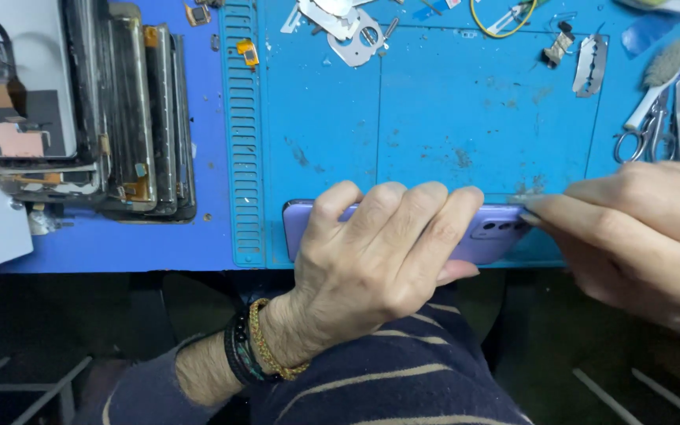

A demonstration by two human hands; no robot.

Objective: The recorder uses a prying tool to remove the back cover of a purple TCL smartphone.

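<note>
While your left hand [371, 260] clamps the purple phone [489, 232], your right-hand fingers [584, 216] pinch a thin blade [522, 200] at its corner seam, prying.

Left hand [379, 260] clamps purple phone [497, 228] on blue mat [450, 118]; right hand [647, 236] at its corner.

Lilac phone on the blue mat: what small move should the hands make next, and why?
Probably slide the thin flat metal blade a little further along the edge of the lilac slab-shaped phone. The right hand has the blade's tip at the corner by the camera bump, while the left hand presses the phone against the blue rubber work mat, steadying it.
</note>
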